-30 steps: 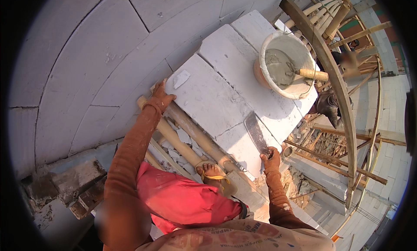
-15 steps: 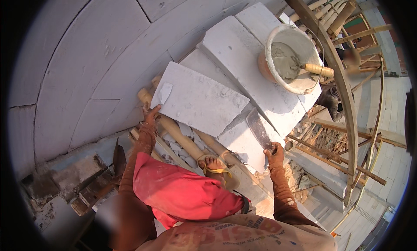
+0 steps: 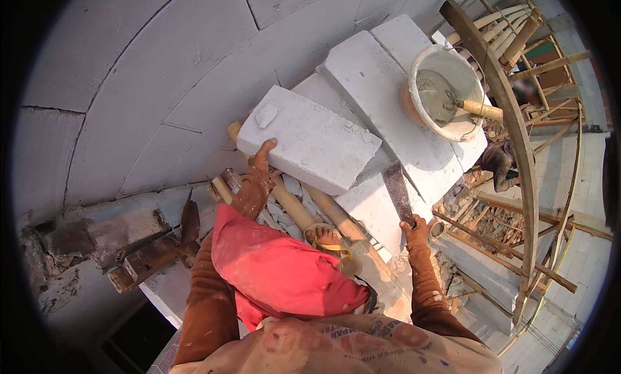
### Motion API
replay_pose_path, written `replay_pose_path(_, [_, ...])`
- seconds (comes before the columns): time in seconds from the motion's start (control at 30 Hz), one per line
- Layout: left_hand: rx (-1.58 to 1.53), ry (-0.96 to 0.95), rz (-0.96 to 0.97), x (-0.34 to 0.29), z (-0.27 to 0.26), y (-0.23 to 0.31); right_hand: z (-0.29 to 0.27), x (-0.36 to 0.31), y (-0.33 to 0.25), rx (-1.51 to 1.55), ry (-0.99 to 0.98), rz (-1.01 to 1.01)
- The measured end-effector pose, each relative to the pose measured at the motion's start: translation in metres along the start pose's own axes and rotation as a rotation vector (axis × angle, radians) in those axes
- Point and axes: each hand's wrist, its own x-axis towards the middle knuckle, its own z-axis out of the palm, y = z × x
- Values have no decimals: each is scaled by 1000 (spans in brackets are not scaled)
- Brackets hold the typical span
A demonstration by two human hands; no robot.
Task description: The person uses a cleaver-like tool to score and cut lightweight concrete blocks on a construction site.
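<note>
My left hand [image 3: 262,159] grips the near left edge of a white lightweight concrete block [image 3: 310,136], a finger or thumb showing on its top. The block is tilted and its near side face shows. On its top, toward the left end, lies a small white chip [image 3: 266,115]. In my right hand [image 3: 416,232] is a machete-like tool with a flat, dull grey blade [image 3: 396,188]; the fist covers its handle. The blade points away from me, over the pale blocks just right of the tilted block, and I cannot tell whether it touches them.
More white blocks [image 3: 369,73] are stacked beyond, carrying a mortar bucket [image 3: 440,125] with a wooden-handled tool [image 3: 482,109]. A block wall [image 3: 187,51] rises at the left. Bamboo poles [image 3: 291,203] lie by my foot [image 3: 323,235]. A curved timber [image 3: 511,115] and another person [image 3: 498,162] are at right.
The block has tipped so its near side shows, and my left hand has shifted along its edge to the right. The chip now lies flatter on it. The blade points more directly away.
</note>
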Motion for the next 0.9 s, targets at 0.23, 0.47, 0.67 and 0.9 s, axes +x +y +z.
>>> replay_pose_path(0.23, [169, 165, -180, -64, -59, 41, -5, 1, -7, 105, -46, 44])
replay_pose_path(0.47, [-219, 354, -45, -86, -147, 9, -5, 1, -7, 118, -54, 22])
replay_pose_path(0.67, [-419, 445, -57, -106, -193, -53, -26, -19, -49, 181, -173, -30])
replay_pose_path(0.9, [-434, 412, -126, -114, -223, -92, 0, -44, -62, 646, -255, 22])
